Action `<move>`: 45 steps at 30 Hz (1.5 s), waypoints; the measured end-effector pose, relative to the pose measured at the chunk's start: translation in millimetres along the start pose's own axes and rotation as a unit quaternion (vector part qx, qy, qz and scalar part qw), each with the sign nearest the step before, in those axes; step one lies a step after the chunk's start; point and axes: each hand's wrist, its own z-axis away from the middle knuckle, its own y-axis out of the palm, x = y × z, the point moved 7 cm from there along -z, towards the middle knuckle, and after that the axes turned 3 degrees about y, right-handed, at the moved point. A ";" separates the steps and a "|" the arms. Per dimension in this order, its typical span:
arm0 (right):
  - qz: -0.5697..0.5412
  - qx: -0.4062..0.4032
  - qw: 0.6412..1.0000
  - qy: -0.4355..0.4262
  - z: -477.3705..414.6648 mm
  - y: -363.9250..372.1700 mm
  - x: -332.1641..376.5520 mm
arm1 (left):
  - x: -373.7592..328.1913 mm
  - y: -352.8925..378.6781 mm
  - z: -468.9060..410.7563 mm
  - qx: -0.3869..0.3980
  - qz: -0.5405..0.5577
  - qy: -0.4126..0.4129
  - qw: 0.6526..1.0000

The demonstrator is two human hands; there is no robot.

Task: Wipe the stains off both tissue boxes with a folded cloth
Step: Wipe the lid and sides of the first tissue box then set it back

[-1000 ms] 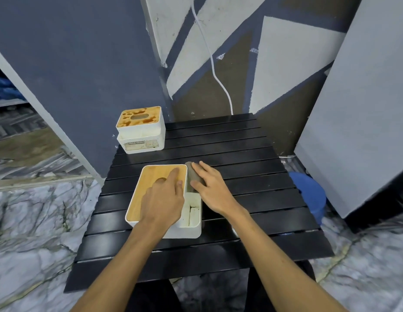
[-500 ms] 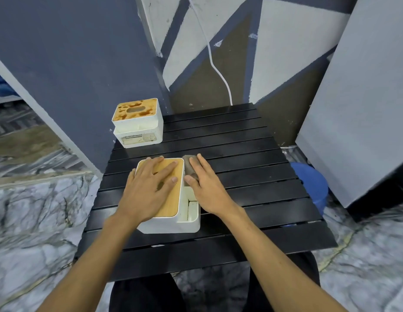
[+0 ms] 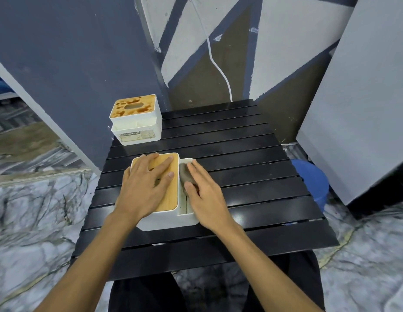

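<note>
We look down from head height at a black slatted table (image 3: 241, 167) standing on a marbled floor (image 3: 34, 212). Two white tissue boxes sit on its left side, one behind the other and well apart. The far box (image 3: 148, 129) is at the back left corner; its top (image 3: 134, 106) is covered in brown and orange stains around an oval slot, and a worn label (image 3: 136, 136) is stuck to its front wall. The near box (image 3: 169, 218) sits closer to us and has a pale wooden lid (image 3: 171, 199), with a narrow open side compartment (image 3: 183, 207) along its right edge. The left hand (image 3: 146, 188) lies flat on the wooden lid, fingers straight and spread, covering most of it and gripping nothing. The right hand (image 3: 207, 194) rests just beside it, fingers straight – it presses down on a grey cloth (image 3: 184, 174) bunched at the far end of the side compartment, with the thumb on the cloth's near end. The two hands are close together but do not touch. Both bare forearms reach in from the bottom edge. A white cable (image 3: 218, 66) hangs down the painted wall behind the table, and a blue tub (image 3: 313, 179) stands on the floor to the right, partly tucked under the table's edge.
</note>
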 end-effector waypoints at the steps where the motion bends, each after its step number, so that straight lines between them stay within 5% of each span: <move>1: 0.002 0.006 1.000 0.014 -7.1 1.3 -0.4 | 0.0 0.4 0.3 0.000 0.001 -0.001 1.000; 8: 0.014 -0.004 0.998 0.063 -26.5 5.1 -0.2 | -1.3 0.5 1.4 -0.009 0.001 -0.017 1.000; 15: 0.005 -0.090 0.996 -0.009 1.7 2.7 8.1 | -0.4 1.4 1.0 -0.011 -0.001 -0.019 1.000; 45: -0.019 -0.012 1.000 -0.013 24.3 -2.7 20.0 | -1.8 -0.2 -0.9 -0.027 -0.004 -0.024 0.999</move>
